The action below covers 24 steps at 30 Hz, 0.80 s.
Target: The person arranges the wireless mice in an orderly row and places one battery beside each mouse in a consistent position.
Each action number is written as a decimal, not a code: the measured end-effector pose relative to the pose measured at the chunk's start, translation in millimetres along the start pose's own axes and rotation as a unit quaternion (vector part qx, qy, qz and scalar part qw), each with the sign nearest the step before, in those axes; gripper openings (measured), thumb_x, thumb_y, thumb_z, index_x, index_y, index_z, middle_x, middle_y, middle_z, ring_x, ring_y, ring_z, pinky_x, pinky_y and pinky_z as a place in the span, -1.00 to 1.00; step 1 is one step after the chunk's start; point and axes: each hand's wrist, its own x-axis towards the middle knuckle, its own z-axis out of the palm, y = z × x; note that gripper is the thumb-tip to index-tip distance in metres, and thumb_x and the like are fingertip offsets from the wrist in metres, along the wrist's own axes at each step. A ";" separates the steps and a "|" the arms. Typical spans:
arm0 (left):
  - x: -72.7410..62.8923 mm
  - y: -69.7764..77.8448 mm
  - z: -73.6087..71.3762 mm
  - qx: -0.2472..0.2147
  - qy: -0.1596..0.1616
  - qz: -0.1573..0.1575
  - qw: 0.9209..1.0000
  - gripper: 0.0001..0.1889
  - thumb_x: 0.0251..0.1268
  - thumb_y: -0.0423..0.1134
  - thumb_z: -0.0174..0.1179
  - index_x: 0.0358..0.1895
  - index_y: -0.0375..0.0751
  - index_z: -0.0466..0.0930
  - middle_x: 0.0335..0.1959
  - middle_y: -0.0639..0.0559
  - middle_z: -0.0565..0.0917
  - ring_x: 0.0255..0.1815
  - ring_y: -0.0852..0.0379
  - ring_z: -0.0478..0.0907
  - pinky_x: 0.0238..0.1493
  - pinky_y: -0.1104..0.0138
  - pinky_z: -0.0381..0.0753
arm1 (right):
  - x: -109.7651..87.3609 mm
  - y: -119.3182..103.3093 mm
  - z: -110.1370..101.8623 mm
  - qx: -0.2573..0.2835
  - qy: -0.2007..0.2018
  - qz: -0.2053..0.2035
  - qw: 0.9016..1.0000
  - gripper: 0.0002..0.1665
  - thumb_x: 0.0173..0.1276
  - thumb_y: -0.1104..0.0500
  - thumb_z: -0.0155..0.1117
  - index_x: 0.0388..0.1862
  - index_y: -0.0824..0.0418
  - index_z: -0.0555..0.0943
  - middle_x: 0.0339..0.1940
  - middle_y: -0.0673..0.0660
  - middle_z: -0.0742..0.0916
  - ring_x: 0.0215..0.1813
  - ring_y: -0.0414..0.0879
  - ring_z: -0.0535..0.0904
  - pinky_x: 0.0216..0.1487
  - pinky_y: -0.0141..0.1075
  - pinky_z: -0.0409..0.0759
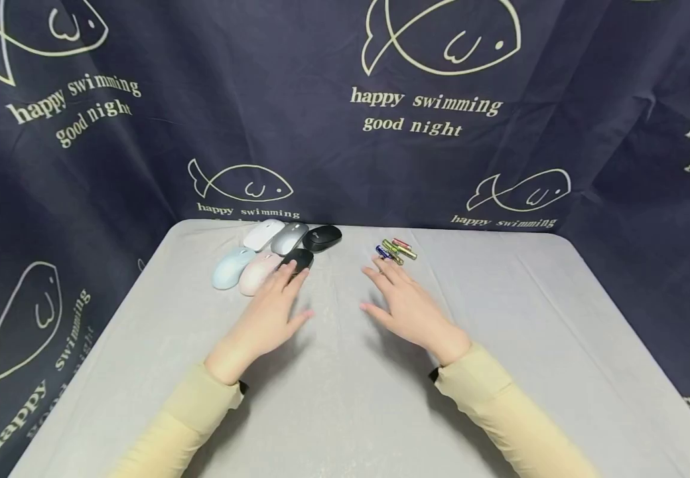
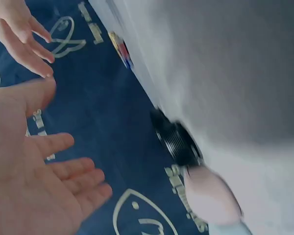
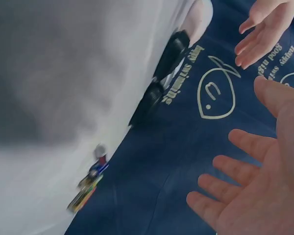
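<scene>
Six computer mice lie bunched towards eleven o'clock on the pale tabletop, with twelve o'clock pointing away from me. My left hand hovers near them, palm down, its fingers almost straight and spread, thumb held well out, gripping nothing. From that hand the near black mouse sits at one o'clock, partly covered by my fingertips from above, though the wrist view shows a gap between. Just beside it, towards nine o'clock, is the pink mouse, and at nine again from that, the light blue mouse. Farther off runs another row: the grey mouse in the middle, the white mouse at its nine o'clock, the far black mouse at its three.

My right hand also hangs above the cloth, fingers extended and fanned, empty. Several small batteries lie in a loose heap at its eleven o'clock, the red one at the heap's one o'clock and the blue one at its nine. Beyond the table's twelve o'clock edge hangs a dark blue curtain printed with fish.
</scene>
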 end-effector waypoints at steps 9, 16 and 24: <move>7.2 -51.7 -18.3 0.010 0.020 -0.004 1.000 -0.36 0.21 -0.34 0.17 0.36 -0.38 0.19 0.39 -0.38 0.19 0.38 -0.30 0.16 0.37 -0.06 0.13 | 44.2 -19.9 12.0 0.038 0.000 -0.022 0.999 -0.21 0.28 -0.09 0.24 0.39 0.24 0.28 0.40 0.24 0.37 0.41 0.12 0.25 0.40 -0.05 0.21; 12.4 -90.4 -23.2 0.002 0.015 -0.041 0.999 -0.37 0.07 -0.59 0.09 0.31 -0.46 0.24 0.32 -0.46 0.25 0.31 -0.38 0.22 0.33 -0.10 0.19 | 77.1 -23.5 29.2 0.044 -0.021 -0.019 0.999 -0.19 0.29 -0.10 0.23 0.41 0.22 0.25 0.41 0.20 0.37 0.41 0.08 0.27 0.40 -0.14 0.21; 26.6 -117.7 -21.7 0.008 -0.010 -0.087 0.996 -0.42 0.03 -0.59 0.11 0.23 -0.54 0.31 0.27 -0.51 0.29 0.27 -0.44 0.24 0.33 -0.11 0.17 | 108.7 -26.2 54.3 0.037 -0.062 -0.009 0.997 -0.21 0.29 -0.10 0.23 0.40 0.20 0.27 0.40 0.23 0.36 0.42 0.10 0.26 0.39 -0.13 0.24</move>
